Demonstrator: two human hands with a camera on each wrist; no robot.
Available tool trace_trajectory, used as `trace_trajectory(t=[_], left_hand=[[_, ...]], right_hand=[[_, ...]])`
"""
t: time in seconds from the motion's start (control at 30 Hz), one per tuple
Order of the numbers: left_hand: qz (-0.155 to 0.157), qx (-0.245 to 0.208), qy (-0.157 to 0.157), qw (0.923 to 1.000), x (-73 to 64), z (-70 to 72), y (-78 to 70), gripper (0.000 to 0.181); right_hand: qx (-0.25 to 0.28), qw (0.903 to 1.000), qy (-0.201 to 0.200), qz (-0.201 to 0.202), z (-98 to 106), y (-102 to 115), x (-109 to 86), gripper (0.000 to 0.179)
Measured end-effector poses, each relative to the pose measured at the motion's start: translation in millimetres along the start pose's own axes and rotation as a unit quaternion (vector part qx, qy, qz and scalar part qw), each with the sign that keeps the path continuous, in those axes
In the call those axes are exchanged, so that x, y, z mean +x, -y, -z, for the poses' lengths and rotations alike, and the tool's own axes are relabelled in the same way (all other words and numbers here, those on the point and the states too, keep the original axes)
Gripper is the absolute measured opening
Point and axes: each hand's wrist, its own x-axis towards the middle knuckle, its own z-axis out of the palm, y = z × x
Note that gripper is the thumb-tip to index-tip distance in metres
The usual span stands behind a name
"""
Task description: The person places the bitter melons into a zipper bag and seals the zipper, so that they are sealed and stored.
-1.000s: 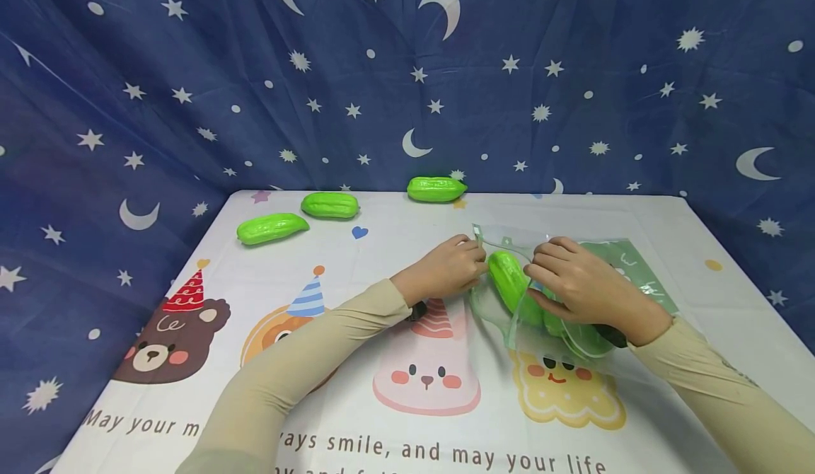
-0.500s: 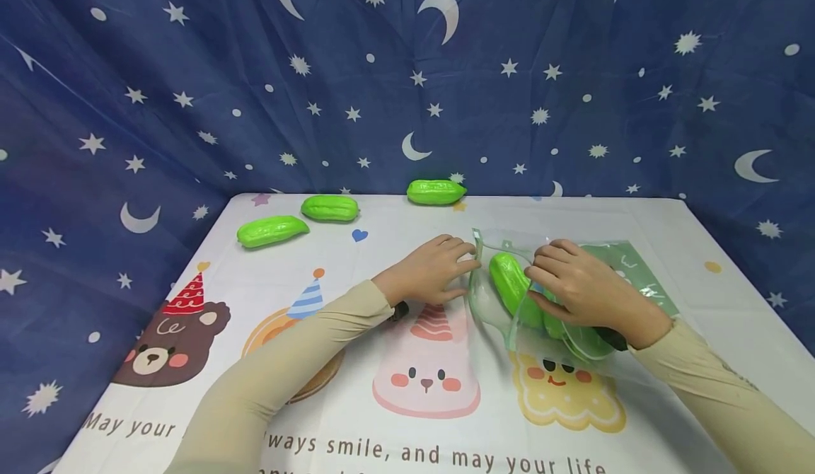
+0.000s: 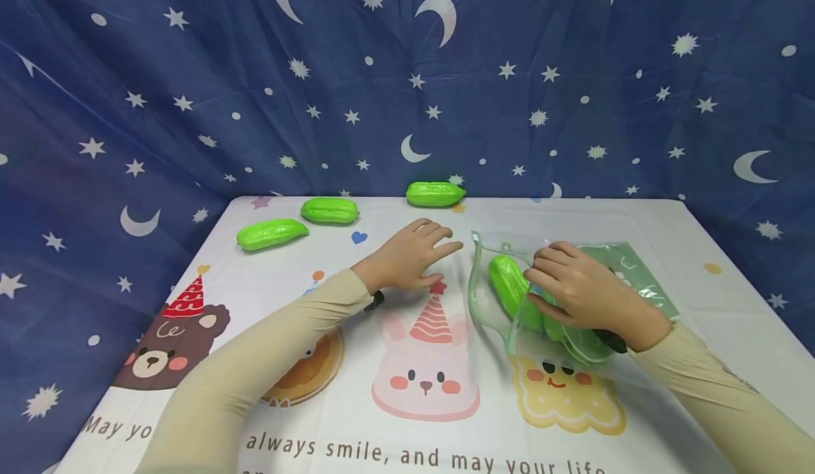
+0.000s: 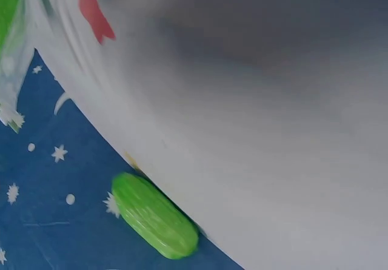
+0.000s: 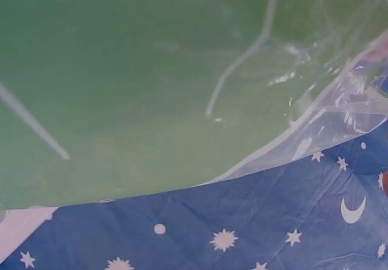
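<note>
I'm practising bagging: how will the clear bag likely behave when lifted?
The clear bag will probably flop, since its film wrinkles and its mouth bows. It may sag where the green vegetables lie inside. It could feel slippery, judging by its glossy glare.

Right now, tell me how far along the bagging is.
Done: at least one bright-green, ridged, elongated vegetable sits inside the clear, green-trimmed plastic bag. In hand: the right hand grips the bag near its open mouth; the left hand holds nothing. Apparently left: three loose green vegetables on the white printed tablecloth.
</note>
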Motion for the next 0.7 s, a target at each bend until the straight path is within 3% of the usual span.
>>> trace_trajectory(t=[0.23,0.47,0.7], left_hand=[[0.009,0.021,-0.011,0.9997,-1.3,-4.2,19.2,0.052],[0.025,0.026,-0.041,0.9985,6.0,-7.8,39.4,0.048],[0.065,0.032,-0.045,0.9963,16.5,-14.6,56.6,0.045]], right_hand=[[0.001,1.0000,0.002,-0.003,-0.7,0.0,0.0,0.040],[0.004,1.0000,0.004,-0.004,0.1,-1.0,0.3,0.039],[0.006,1.0000,0.002,-0.005,-0.7,-0.7,0.1,0.039]])
